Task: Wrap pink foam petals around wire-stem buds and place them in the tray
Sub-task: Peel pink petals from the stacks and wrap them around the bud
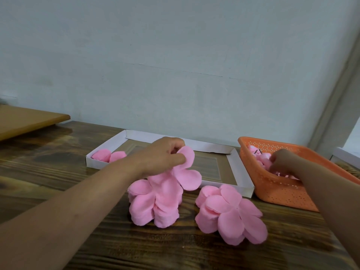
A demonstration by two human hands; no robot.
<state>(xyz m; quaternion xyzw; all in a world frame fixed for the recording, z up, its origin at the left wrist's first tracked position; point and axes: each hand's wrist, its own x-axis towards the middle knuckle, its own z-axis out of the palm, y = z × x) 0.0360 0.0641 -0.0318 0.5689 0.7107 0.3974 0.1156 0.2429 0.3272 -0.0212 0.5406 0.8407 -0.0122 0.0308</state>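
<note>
my left hand (165, 152) sat just above the middle of the frame, thumb and fingers pinching the top lobe of a pink petal sheet (185, 172), which hung from the pinch down and to the right, its lower part touching the left stack of petals (155, 203) in the lower middle. the sheet's long axis ran from my fingertips down toward that stack, so it looked only partly peeled free.

my right hand (282, 160) was at the right of the frame, down inside the orange basket (282, 193), fingers curled in among the pink buds (263, 160). i could not tell whether it had actually closed on a bud or was only feeling through them; a dark bit near the basket's far side may have been wire stems, too small to be sure.

the white tray (241, 180) lay between the two hands, behind the stacks, with two finished pink pieces (109, 155) in its left end. a second stack of petals (231, 217) stood right of the first, below the tray's right corner.

as i judged it, the next move depended on bringing a bud leftward out of the basket to the sheet, which lay left of and slightly below my right hand. the right hand was the nearer to the buds, the left to the tray's filled end.
</note>
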